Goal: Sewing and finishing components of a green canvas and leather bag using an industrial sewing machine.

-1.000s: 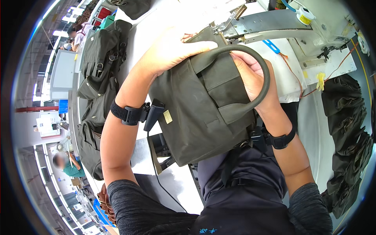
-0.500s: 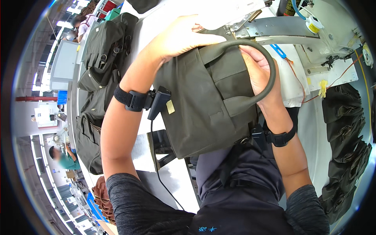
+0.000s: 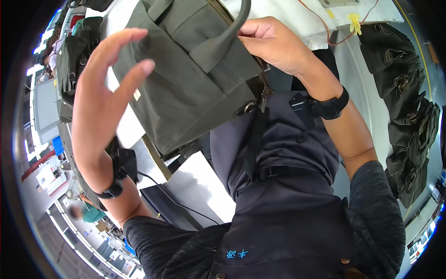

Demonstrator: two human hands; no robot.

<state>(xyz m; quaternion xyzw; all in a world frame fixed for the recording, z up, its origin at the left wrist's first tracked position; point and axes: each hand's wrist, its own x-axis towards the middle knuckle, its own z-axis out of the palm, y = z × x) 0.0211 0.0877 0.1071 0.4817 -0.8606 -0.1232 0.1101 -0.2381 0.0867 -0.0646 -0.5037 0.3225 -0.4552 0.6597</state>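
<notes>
An olive-green fabric bag (image 3: 190, 102) with a looped handle (image 3: 223, 39) and an open-ended stretch of zipper (image 3: 218, 11) fills the upper middle, a metal ring (image 3: 248, 108) at its lower corner. My left hand (image 3: 104, 93) is raised at the bag's left side, thumb and fingers apart and curved, holding nothing. Beside the handle, my right hand (image 3: 274, 44) grips the bag's right edge by the zipper, its fingertips partly hidden. Both wrists wear black straps with attached devices.
More olive bags (image 3: 76, 56) lie stacked at left, and others (image 3: 399, 107) hang in a row at right. A white work surface (image 3: 292, 14) spans the top, with wire and yellow ribbon (image 3: 354, 24). A co-worker in green (image 3: 93, 212) appears at far left.
My left hand has released the bag's top and moved left, fingers apart. The view has shifted, taking the sewing machine out of frame; bag and right hand now appear higher and further left.
</notes>
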